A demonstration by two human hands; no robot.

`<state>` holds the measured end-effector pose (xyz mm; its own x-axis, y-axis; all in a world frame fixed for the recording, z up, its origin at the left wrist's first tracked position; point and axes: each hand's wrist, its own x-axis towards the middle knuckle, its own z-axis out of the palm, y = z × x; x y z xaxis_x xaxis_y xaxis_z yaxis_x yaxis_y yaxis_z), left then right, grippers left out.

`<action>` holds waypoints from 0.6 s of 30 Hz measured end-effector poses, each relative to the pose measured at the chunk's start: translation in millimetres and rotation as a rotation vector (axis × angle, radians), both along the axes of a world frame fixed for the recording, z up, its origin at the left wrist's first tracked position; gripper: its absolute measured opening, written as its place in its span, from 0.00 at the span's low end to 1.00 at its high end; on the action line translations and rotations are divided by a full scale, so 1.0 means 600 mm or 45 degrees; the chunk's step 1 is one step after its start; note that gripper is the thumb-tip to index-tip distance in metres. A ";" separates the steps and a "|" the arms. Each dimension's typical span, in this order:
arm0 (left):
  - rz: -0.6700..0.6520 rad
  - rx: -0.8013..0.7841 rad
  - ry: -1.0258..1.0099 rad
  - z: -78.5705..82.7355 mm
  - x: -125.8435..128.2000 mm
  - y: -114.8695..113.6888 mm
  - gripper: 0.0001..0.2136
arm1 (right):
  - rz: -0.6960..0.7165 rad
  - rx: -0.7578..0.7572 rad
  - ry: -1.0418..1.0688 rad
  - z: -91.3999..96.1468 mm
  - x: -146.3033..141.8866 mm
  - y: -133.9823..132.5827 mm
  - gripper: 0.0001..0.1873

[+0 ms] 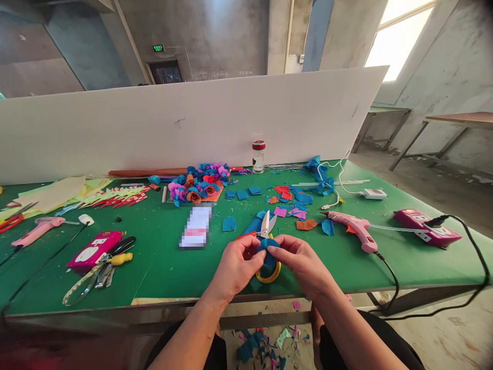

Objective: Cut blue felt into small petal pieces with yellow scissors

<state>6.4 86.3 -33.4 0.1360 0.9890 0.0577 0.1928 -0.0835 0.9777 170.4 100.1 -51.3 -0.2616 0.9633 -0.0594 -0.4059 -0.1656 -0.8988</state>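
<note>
Between the fingertips of both hands is a small piece of blue crepe paper, held over the front of the table. My left hand pinches its left side. On the other side my right hand pinches it with thumb and forefinger. Beneath the hands lie scissors with a yellow handle loop, blades pointing away and part-way apart; the paper and fingers hide their middle. More blue paper lies under the blades. Cut blue petals and pink, red and orange pieces are scattered beyond.
Finished paper flowers are heaped at the back, near a red-lidded glass jar. A pink glue gun and a pink power strip stand right. Left are a blurred phone, keys and another glue gun. A white board closes the back.
</note>
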 end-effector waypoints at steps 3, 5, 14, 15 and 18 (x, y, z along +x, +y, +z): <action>0.209 0.303 0.508 0.000 -0.026 0.008 0.11 | -0.141 -0.021 0.097 -0.003 0.016 0.016 0.15; 0.273 0.484 0.919 -0.008 -0.035 0.011 0.11 | -0.254 -0.073 0.163 -0.005 0.027 0.028 0.16; 0.309 0.386 1.660 -0.022 0.042 -0.010 0.19 | -0.366 -0.142 0.239 -0.012 0.039 0.045 0.18; 0.305 0.347 1.629 -0.019 0.046 -0.008 0.18 | -0.348 -0.140 0.244 -0.013 0.037 0.044 0.18; 0.298 0.271 1.513 -0.011 0.049 0.000 0.19 | -0.304 -0.153 0.265 -0.012 0.032 0.040 0.17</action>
